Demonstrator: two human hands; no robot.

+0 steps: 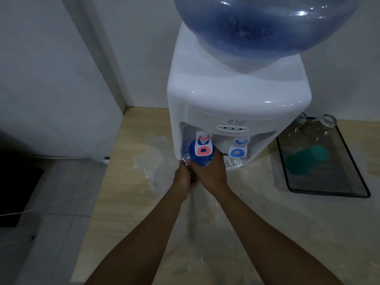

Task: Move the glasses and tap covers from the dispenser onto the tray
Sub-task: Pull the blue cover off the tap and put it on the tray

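My right hand (207, 171) is wrapped around the round blue plastic tap cover (200, 154) under the white dispenser's (236, 112) red-marked tap, and my left hand (183, 175) pinches a small clear glass (186, 158) just beside it. The black-rimmed rectangular tray (357, 177) lies well off to my right, so the right hand is nearer it.

Home corner: countertop water dispenser (236, 112)

Before me: pale wood-grain worktop (131, 192) with whitish worn patches, large blue water bottle (265, 27) inverted overhead, white wall (51, 58) at left, grey tiled floor (61, 202), white cable (16, 213) beside a black object (18, 188).
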